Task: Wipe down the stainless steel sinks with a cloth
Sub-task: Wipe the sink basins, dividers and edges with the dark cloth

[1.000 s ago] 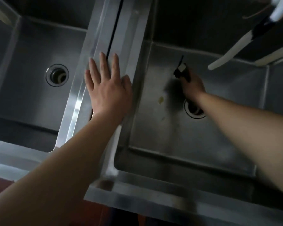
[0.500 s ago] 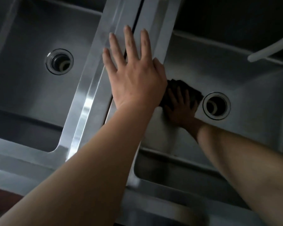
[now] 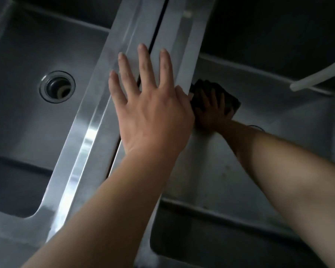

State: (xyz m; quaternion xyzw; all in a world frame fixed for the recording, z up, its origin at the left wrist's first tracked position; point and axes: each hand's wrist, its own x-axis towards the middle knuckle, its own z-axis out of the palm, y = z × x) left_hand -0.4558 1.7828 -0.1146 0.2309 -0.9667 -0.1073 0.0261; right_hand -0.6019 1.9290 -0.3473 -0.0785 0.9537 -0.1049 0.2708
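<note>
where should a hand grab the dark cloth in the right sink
Take the cloth at its right edge, coming from the right: it lies flat on the basin floor under the right hand, and the sink wall beside the left hand blocks its left side.

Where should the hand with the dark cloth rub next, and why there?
Probably slide the right hand and its dark cloth toward the person, down the right sink's floor. The cloth sits in the far left corner, pressed flat under straight fingers, and speckled marks show nearer. The left hand braces on the divider.
</note>
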